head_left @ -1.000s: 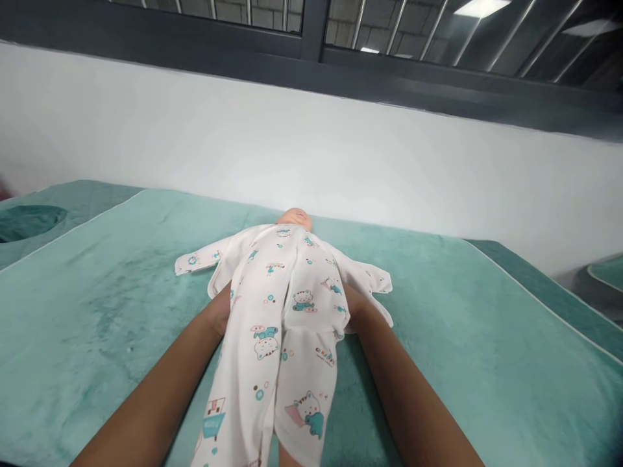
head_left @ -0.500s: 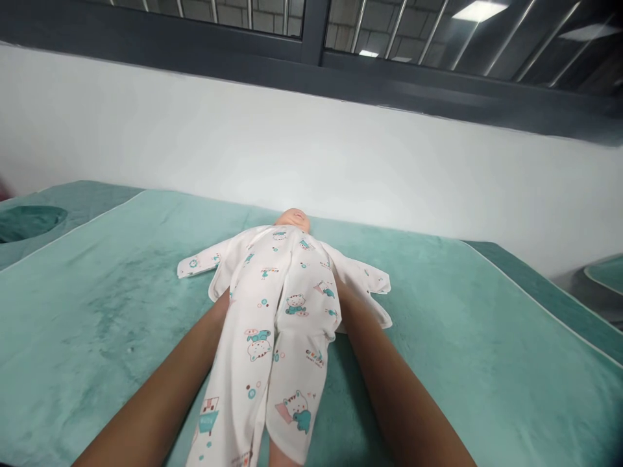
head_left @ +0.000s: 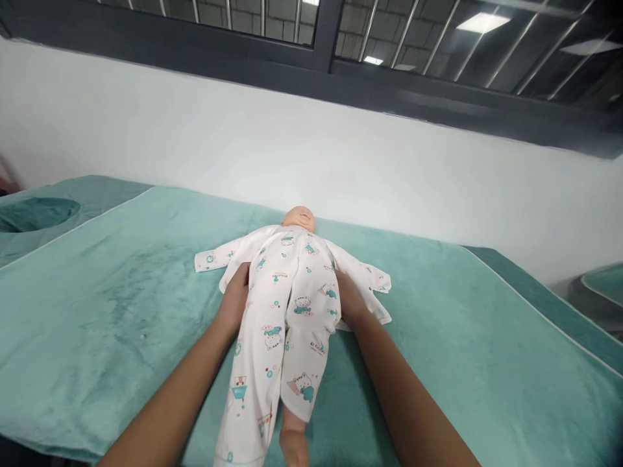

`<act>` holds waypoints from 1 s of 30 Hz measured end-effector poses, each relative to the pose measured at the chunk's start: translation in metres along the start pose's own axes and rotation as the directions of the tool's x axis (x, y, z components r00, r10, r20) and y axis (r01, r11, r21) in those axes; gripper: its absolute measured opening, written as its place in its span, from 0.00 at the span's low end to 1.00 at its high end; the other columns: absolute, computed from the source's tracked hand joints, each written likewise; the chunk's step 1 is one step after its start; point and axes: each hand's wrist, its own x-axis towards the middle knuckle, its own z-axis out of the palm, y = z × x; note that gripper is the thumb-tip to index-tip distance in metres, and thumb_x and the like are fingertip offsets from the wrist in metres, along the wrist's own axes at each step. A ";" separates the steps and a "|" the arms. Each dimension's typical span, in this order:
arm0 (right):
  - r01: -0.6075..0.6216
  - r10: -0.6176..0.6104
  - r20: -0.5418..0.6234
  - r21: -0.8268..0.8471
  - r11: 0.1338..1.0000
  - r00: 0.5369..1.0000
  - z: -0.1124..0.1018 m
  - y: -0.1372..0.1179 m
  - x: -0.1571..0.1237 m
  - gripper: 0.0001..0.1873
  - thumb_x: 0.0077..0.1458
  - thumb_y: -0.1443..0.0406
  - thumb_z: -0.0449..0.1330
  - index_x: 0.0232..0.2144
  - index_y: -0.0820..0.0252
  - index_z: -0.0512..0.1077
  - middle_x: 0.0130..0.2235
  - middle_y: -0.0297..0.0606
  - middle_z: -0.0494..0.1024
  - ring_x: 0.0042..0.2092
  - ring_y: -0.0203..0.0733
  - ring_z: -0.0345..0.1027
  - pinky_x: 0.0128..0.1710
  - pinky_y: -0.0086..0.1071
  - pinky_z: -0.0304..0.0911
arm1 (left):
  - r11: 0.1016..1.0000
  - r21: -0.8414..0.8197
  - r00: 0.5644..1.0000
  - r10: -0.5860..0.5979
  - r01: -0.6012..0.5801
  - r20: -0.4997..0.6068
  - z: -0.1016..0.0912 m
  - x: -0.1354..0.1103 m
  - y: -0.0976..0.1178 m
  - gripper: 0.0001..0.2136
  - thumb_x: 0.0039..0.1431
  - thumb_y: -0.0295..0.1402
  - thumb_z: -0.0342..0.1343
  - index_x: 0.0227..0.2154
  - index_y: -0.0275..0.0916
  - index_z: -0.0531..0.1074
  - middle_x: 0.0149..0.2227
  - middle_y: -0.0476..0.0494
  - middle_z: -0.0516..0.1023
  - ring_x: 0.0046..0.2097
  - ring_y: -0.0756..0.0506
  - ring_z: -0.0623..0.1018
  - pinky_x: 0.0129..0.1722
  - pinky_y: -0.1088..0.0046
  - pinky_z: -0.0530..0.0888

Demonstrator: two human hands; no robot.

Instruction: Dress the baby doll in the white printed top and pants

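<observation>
At the nine o'clock side of a doll's printed trousers [head_left: 277,305], the left hand [head_left: 237,293] presses close against the cloth, its fingertips hidden. At three o'clock, the right hand [head_left: 349,299] slips partly behind the same garment, fingers out of sight. For both, I cannot tell whether the fingers are spread or clamped on the cloth.

Between them the trousers lie along the doll's body, legs running toward six o'clock. One leg, toward seven, covers the doll's limb as far as it shows; the other ends higher, baring a lower leg [head_left: 294,441] at six. Under and around the upper part spreads a white shirt, one sleeve [head_left: 211,258] reaching toward nine, the other [head_left: 377,277] toward three. The doll's head [head_left: 298,218] rests at twelve.

All this lies on a green plush cover [head_left: 438,324]. A darker oval patch [head_left: 36,215] sits between nine and ten. Beyond, at twelve, stand a white wall [head_left: 311,149] and a dark window frame [head_left: 322,39].
</observation>
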 end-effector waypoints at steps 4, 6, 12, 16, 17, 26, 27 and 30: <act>0.044 -0.085 -0.174 -0.232 0.972 0.981 0.007 -0.007 -0.041 0.18 0.55 0.67 0.55 0.48 0.55 0.72 0.51 0.43 0.74 0.52 0.50 0.67 0.53 0.45 0.65 | 0.988 0.152 0.999 0.044 -0.043 -0.006 -0.009 -0.016 -0.012 0.14 0.58 0.36 0.48 0.43 0.39 0.73 0.44 0.42 0.78 0.45 0.41 0.75 0.45 0.65 0.71; 0.061 -0.129 -0.182 -0.338 0.939 0.975 0.011 -0.007 -0.066 0.21 0.54 0.71 0.53 0.50 0.56 0.71 0.54 0.45 0.71 0.54 0.51 0.64 0.54 0.47 0.63 | 0.945 0.266 0.981 0.181 -0.192 0.068 -0.016 -0.029 -0.021 0.14 0.59 0.35 0.48 0.44 0.39 0.74 0.45 0.40 0.78 0.46 0.40 0.75 0.47 0.63 0.70; 0.257 -0.237 0.108 -0.536 0.804 0.966 0.011 -0.012 -0.101 0.16 0.58 0.70 0.54 0.46 0.53 0.74 0.51 0.41 0.74 0.56 0.49 0.62 0.57 0.46 0.61 | 0.790 0.366 0.867 0.407 -0.492 0.288 -0.030 -0.067 -0.036 0.15 0.59 0.31 0.50 0.47 0.41 0.74 0.54 0.38 0.72 0.58 0.38 0.67 0.57 0.58 0.66; 0.335 -0.301 0.158 -0.578 0.744 0.941 0.017 -0.015 -0.081 0.16 0.57 0.69 0.57 0.47 0.56 0.74 0.52 0.41 0.74 0.58 0.48 0.62 0.60 0.43 0.58 | 0.907 0.321 0.959 0.230 -0.272 0.165 -0.030 -0.085 -0.032 0.15 0.63 0.34 0.46 0.49 0.41 0.72 0.51 0.39 0.74 0.51 0.41 0.73 0.51 0.61 0.70; 0.330 -0.306 0.146 -0.604 0.725 0.941 0.020 -0.015 -0.075 0.16 0.57 0.68 0.57 0.48 0.57 0.74 0.52 0.43 0.74 0.58 0.49 0.62 0.60 0.44 0.57 | 0.939 0.288 0.980 0.156 -0.187 0.127 -0.030 -0.090 -0.031 0.16 0.64 0.36 0.45 0.49 0.41 0.71 0.50 0.40 0.75 0.48 0.41 0.75 0.49 0.61 0.71; 0.309 -0.326 0.086 -0.608 0.732 0.941 0.023 -0.007 -0.064 0.10 0.56 0.72 0.56 0.36 0.61 0.77 0.42 0.44 0.78 0.49 0.50 0.68 0.53 0.43 0.62 | 0.989 -0.029 0.975 -0.136 0.143 0.175 -0.027 -0.138 -0.019 0.28 0.59 0.45 0.54 0.60 0.47 0.55 0.59 0.42 0.67 0.55 0.42 0.72 0.54 0.62 0.71; 0.311 -0.334 0.070 -0.575 0.757 0.940 0.021 -0.008 -0.072 0.11 0.56 0.73 0.55 0.35 0.60 0.77 0.42 0.43 0.78 0.50 0.49 0.67 0.53 0.43 0.62 | 0.983 -0.048 0.969 -0.165 0.177 0.186 -0.025 -0.140 -0.016 0.30 0.58 0.44 0.55 0.61 0.48 0.52 0.60 0.43 0.65 0.55 0.41 0.73 0.54 0.61 0.71; 0.235 -0.296 -0.060 -0.469 0.852 0.953 0.021 -0.018 -0.111 0.13 0.57 0.73 0.53 0.39 0.58 0.75 0.47 0.42 0.75 0.52 0.46 0.66 0.52 0.41 0.64 | 0.963 -0.107 0.959 -0.227 0.247 0.170 -0.017 -0.142 -0.007 0.30 0.58 0.42 0.56 0.61 0.49 0.53 0.60 0.43 0.65 0.54 0.41 0.73 0.52 0.62 0.73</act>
